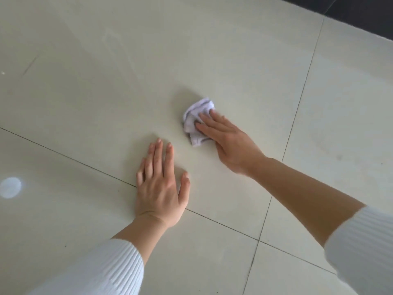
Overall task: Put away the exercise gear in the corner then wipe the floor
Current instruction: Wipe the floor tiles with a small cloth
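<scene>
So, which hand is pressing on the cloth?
The right hand presses the cloth; the left hand lies flat on the bare floor.

2 hands near frame centre: left hand (161, 184) flat, fingers straight; right hand (229, 141) (arm outstretched) presses down, fingers straight.

Open tiled floor (89, 77) ahead, crumpled cloth (195, 118) (low) in the way

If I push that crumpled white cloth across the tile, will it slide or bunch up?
The cloth looks soft and floppy, judging by its crumpled folds, so it would probably bunch further. The floor looks glossy, so it likely slides easily under the right hand pressing it.
</scene>
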The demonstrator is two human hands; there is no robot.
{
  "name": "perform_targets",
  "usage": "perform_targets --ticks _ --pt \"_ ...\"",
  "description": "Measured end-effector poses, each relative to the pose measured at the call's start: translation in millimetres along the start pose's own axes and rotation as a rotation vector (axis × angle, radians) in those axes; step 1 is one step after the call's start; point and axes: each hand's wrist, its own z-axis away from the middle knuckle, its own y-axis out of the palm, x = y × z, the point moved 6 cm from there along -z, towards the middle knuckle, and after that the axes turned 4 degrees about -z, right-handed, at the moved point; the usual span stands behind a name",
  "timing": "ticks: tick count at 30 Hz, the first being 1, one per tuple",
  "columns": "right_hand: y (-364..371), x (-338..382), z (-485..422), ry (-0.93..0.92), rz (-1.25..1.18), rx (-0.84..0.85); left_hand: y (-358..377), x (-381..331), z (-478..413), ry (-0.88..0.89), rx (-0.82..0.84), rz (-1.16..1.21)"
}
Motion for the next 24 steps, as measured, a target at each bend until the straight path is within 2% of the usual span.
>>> perform_targets --ticks 1,2,4,6,7,9,18,24 --pt "-7.6 -8.6 8.8 -0.033 0.020 0.004 -0.2 -0.2 0.0 0.002 0.002 -0.001" --pt "-24.5 -24.9 12.9 0.032 -0.006 -0.068 -0.3 0.0 0.0 0.003 0.003 -0.002" --pt "-58.5 -77.6 15.3 0.372 -0.084 -0.271 0.2 1.3 0.2 -0.002 0.010 -0.007" --pt "-74.8 -118.7 9.8 0.774 -0.069 -0.332 0.5 1.1 -0.5 0.001 0.020 -0.011" --pt "-77.5 -128.2 2.2 0.895 -0.004 -0.343 0.5 1.0 -0.6 0.001 0.020 -0.013" --pt "-76.3 -122.4 -22.4 0.955 -0.002 -0.359 0.2 1.0 0.1 0.000 0.022 -0.015" --pt "-26.5 -52.8 -90.4 0.430 -0.031 -0.110 0.5 1.9 0.1 0.010 0.009 0.000" --pt "14.5 24.6 -16.0 0.014 -0.091 0.060 1.2 1.1 -0.4 0.014 -0.014 0.019"
